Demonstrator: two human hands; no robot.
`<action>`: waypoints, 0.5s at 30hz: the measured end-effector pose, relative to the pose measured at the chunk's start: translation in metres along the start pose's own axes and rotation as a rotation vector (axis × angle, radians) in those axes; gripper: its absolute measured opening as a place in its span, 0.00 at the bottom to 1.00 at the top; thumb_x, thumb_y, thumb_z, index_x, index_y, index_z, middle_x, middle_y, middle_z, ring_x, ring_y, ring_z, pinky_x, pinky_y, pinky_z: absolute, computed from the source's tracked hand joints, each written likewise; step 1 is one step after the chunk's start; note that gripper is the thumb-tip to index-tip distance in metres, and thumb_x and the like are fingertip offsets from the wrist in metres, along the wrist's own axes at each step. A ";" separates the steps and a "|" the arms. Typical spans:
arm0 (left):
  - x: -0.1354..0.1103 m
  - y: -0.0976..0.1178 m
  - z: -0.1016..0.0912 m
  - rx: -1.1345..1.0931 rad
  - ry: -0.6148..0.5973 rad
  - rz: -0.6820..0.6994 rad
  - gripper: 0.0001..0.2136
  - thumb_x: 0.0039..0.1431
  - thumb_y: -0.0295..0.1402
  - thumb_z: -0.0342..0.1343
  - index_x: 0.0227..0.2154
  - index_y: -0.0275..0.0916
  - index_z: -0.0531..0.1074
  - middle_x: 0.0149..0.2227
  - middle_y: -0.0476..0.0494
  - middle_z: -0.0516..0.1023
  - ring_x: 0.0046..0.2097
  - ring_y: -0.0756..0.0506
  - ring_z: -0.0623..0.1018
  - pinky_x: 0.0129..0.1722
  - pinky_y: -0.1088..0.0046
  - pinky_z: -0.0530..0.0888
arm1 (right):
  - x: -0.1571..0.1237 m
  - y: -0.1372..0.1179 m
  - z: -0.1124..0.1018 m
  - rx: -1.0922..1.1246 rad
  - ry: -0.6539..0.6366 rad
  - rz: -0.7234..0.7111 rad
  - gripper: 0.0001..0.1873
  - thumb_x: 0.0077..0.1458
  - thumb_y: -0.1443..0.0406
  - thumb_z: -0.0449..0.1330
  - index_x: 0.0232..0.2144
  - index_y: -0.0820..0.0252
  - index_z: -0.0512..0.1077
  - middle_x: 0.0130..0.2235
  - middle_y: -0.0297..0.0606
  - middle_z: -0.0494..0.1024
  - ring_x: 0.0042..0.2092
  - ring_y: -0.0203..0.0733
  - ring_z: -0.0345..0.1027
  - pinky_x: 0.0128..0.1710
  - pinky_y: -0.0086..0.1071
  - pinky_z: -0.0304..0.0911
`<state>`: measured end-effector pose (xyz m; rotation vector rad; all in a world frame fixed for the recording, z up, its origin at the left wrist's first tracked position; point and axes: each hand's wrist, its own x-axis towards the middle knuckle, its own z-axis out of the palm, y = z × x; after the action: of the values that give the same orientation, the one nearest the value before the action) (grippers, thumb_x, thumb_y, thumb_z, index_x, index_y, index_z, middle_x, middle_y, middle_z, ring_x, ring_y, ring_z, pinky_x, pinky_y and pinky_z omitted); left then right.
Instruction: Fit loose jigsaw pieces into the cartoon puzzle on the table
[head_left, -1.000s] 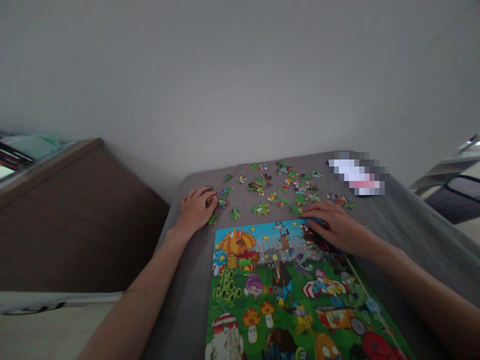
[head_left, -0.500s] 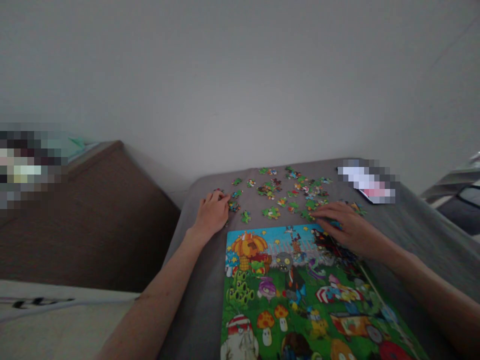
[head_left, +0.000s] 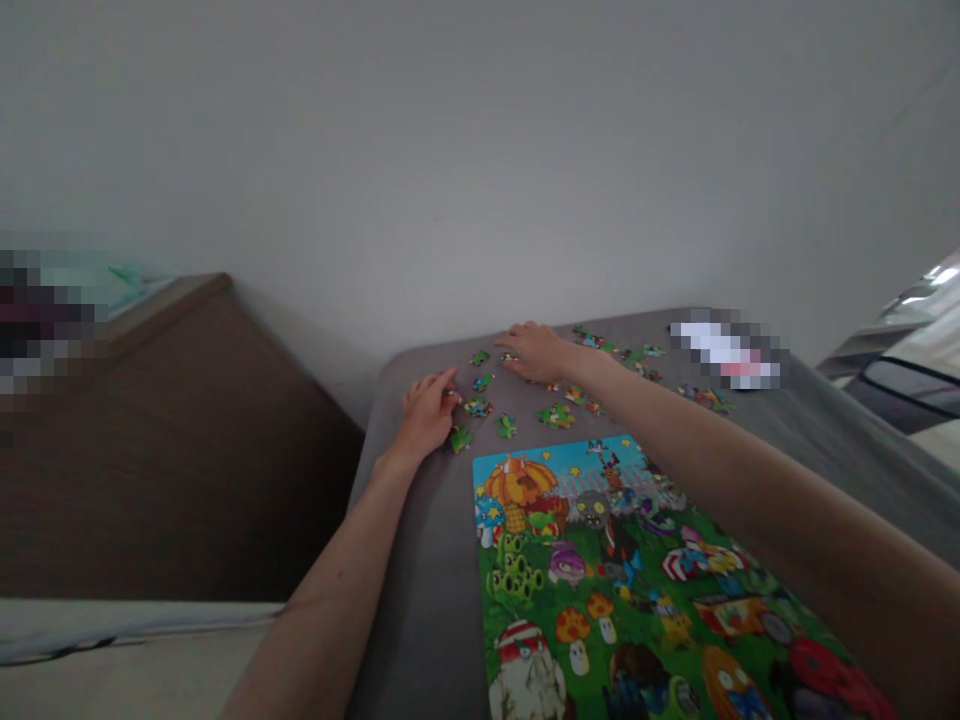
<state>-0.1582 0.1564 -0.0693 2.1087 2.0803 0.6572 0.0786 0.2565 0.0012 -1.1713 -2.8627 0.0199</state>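
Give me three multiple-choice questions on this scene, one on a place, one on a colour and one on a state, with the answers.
1. Where is the right hand relative to the puzzle picture?
A) Resting on it
B) Among loose puzzle pieces beyond its top edge
C) Underneath it

2. What colour is the sky along the picture's top edge?
A) Red
B) Black
C) Blue

3. How does the picture lie on the grey cover?
A) Flat
B) Propped upright
C) Folded in half

Answers:
1. B, the hand is past the top edge, among the pieces.
2. C, that strip shows blue with yellow stars.
3. A, it lies flat with no fold showing.
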 end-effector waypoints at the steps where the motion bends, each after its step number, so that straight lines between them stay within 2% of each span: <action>1: 0.000 0.000 0.001 -0.030 0.008 0.009 0.20 0.74 0.42 0.64 0.62 0.40 0.74 0.62 0.36 0.78 0.61 0.35 0.79 0.62 0.44 0.78 | 0.008 -0.003 0.003 -0.005 -0.015 -0.005 0.26 0.73 0.65 0.61 0.69 0.62 0.74 0.70 0.58 0.73 0.70 0.64 0.69 0.69 0.55 0.65; 3: 0.001 -0.001 0.002 -0.091 0.022 0.030 0.20 0.74 0.42 0.63 0.61 0.39 0.75 0.60 0.37 0.79 0.60 0.35 0.80 0.61 0.45 0.79 | 0.019 -0.006 0.009 -0.020 -0.048 -0.021 0.23 0.70 0.65 0.64 0.65 0.58 0.79 0.67 0.55 0.78 0.68 0.63 0.72 0.67 0.52 0.67; 6: 0.003 0.000 0.005 -0.195 0.037 0.069 0.19 0.74 0.43 0.63 0.60 0.39 0.76 0.57 0.38 0.80 0.56 0.37 0.82 0.59 0.47 0.80 | 0.028 -0.008 0.015 -0.030 -0.071 -0.057 0.18 0.70 0.66 0.64 0.59 0.57 0.83 0.62 0.53 0.83 0.65 0.59 0.76 0.64 0.47 0.69; 11: 0.008 0.000 0.010 -0.389 0.066 0.127 0.17 0.75 0.43 0.63 0.58 0.39 0.77 0.55 0.39 0.81 0.52 0.40 0.83 0.55 0.52 0.83 | 0.029 -0.010 0.018 -0.023 -0.051 -0.112 0.19 0.71 0.69 0.60 0.59 0.59 0.84 0.58 0.51 0.86 0.62 0.57 0.78 0.62 0.44 0.68; 15: 0.014 -0.003 0.013 -0.532 0.120 0.112 0.16 0.74 0.43 0.63 0.57 0.38 0.77 0.55 0.39 0.81 0.51 0.40 0.83 0.52 0.55 0.84 | 0.024 -0.012 0.017 0.006 -0.033 -0.156 0.19 0.71 0.69 0.60 0.57 0.59 0.85 0.57 0.50 0.87 0.60 0.55 0.79 0.63 0.43 0.67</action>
<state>-0.1564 0.1727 -0.0789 1.9152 1.5998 1.2193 0.0522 0.2647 -0.0147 -0.9523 -2.9715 0.0425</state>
